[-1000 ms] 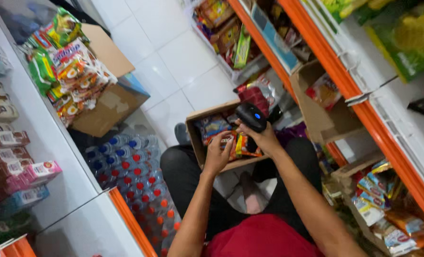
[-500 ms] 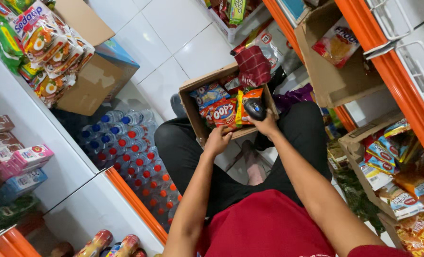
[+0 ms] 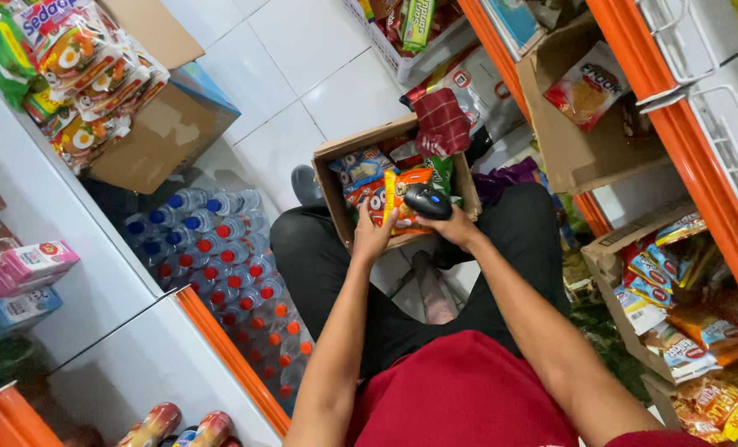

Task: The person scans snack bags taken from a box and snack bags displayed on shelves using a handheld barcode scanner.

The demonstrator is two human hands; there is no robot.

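While right hand fingers curl round black handheld scanner over cardboard box on lap, left hand pinches orange snack packet. Risk: box tips off knees, packets spill onto floor.

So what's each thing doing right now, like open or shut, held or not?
Snack box: open, resting on the lap, full of packets.
Scanner: held in the right hand, over the packets.
Orange packet: upright in the box, left hand at it.
Big carton: flaps open, on the floor.
Bottles: capped, packed together.
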